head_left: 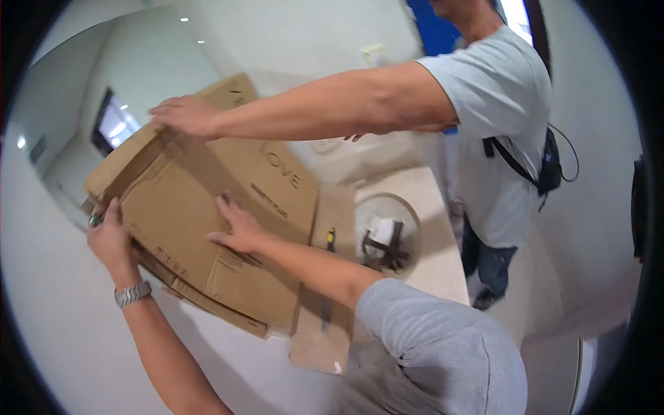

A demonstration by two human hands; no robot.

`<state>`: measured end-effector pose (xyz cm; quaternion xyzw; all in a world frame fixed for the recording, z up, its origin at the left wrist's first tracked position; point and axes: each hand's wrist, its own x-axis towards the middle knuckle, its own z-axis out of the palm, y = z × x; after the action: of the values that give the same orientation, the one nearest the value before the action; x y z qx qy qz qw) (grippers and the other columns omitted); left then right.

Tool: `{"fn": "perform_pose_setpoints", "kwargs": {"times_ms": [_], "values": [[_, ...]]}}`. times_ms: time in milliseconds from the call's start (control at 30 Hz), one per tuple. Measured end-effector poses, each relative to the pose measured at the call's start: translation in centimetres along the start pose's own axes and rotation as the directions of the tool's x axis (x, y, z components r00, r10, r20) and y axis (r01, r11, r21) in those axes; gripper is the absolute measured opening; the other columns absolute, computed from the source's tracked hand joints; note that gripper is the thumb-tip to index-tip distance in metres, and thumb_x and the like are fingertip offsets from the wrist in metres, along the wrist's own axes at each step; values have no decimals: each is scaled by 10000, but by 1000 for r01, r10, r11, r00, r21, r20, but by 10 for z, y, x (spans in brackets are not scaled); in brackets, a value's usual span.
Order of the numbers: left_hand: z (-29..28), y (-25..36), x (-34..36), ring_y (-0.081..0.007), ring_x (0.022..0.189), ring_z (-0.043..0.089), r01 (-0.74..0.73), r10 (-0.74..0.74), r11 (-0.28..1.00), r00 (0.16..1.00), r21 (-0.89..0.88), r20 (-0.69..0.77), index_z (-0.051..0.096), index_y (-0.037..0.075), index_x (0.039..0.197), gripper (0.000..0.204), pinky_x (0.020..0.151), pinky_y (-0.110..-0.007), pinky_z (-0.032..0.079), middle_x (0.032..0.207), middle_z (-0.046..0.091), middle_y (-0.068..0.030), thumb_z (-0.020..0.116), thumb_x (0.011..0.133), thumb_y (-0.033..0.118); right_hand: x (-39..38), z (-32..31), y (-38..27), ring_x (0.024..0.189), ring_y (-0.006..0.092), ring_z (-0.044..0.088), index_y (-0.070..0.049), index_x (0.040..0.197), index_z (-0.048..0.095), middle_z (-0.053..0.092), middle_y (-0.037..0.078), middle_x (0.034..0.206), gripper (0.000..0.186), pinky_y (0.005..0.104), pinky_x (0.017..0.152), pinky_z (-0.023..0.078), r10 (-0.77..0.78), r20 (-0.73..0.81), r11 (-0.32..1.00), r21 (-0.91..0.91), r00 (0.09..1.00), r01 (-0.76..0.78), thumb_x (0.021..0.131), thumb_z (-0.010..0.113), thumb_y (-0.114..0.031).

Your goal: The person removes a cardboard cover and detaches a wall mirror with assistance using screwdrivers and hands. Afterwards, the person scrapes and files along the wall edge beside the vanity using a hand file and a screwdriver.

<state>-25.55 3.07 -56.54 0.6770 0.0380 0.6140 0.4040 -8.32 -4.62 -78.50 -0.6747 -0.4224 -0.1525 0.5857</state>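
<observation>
A large flattened brown cardboard box (pixel 187 200) leans tilted against the wall mirror. My left hand (pixel 112 238), with a metal watch on the wrist, grips its left edge. The fingertips wrap over the edge near a folded flap. Flat against the cardboard face rests my right hand (pixel 238 228), fingers spread, holding nothing. A co-worker's hand (pixel 187 117) presses on the box's upper edge, that arm reaching across from the right.
A cardboard strip (pixel 315 353) lies on the counter (pixel 439 235), with a yellow-and-black handled tool (pixel 330 238) on it. The round sink (pixel 417 228) holds dark brown pieces and something white. The co-worker (pixel 494 138) stands at right; a mirror (pixel 62 90) covers the left wall.
</observation>
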Motion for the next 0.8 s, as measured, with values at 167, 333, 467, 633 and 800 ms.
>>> {"fn": "perform_pose_setpoints", "kwargs": {"times_ms": [167,333,467,633,800], "values": [[16,0,7,-161,714,630,-87,91,994,993,64,-69,650,-74,994,239,649,-302,504,885,684,-101,707,812,70,38,-3,18,1439,477,146,-45,1540,107,92,288,1573,1009,473,1177,189,-102,14,994,-34,995,103,851,623,-571],[25,5,14,-173,730,633,-156,150,987,982,-40,-117,654,-62,986,232,648,-331,503,873,684,-113,707,803,72,79,1,17,1416,533,134,-89,1542,148,73,213,1601,941,516,1166,218,-118,-134,993,-20,984,116,870,566,-600],[46,60,37,-230,844,669,-240,236,971,951,1,-198,656,-100,1006,252,702,-326,515,928,698,-186,685,807,52,131,-32,-15,1437,499,113,-110,1548,146,54,187,1611,930,540,1165,194,-161,-177,984,51,971,172,874,544,-612],[38,116,92,-240,737,701,-371,498,789,853,491,-157,622,-100,1082,359,662,-322,532,885,699,-202,678,850,167,139,-11,-77,1458,439,130,-115,1550,164,118,187,1605,937,577,1153,167,-257,-140,964,-105,956,244,868,503,-661],[36,129,77,-153,618,641,-409,447,855,893,320,-53,672,-61,1005,332,594,-280,558,811,689,-126,690,878,246,168,-8,-82,1450,448,151,-109,1530,245,160,198,1593,894,576,1155,159,-285,-172,958,-83,943,274,871,509,-652]]}}
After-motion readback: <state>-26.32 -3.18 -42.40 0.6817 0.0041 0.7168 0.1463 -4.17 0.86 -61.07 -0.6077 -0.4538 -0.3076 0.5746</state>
